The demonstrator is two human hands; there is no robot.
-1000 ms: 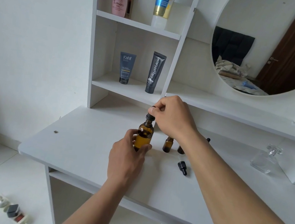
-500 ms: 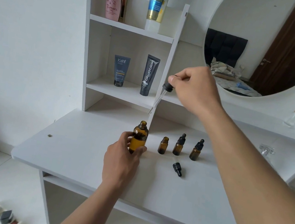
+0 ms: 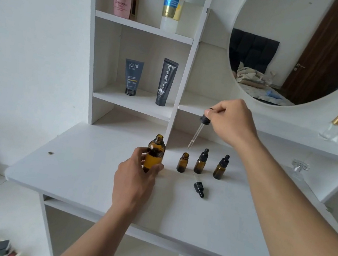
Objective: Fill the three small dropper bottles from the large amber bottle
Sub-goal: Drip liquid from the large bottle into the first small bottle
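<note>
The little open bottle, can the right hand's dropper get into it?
Probably yes. The little open bottle has no cap, and the dropper in the right hand hangs just above its mouth with nothing between.

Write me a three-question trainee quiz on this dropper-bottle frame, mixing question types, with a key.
1. True or false: all three small dropper bottles have their caps on.
2. Which hand holds the large amber bottle? A) left B) right C) neither
3. Fill in: the tip of the pipette in the right hand hangs just above the ____ small bottle.

Key
1. False: the leftmost small bottle is open; its dropper cap lies on the table. The middle bottle and right bottle are capped.
2. A, the left hand.
3. Leftmost (open).
</note>
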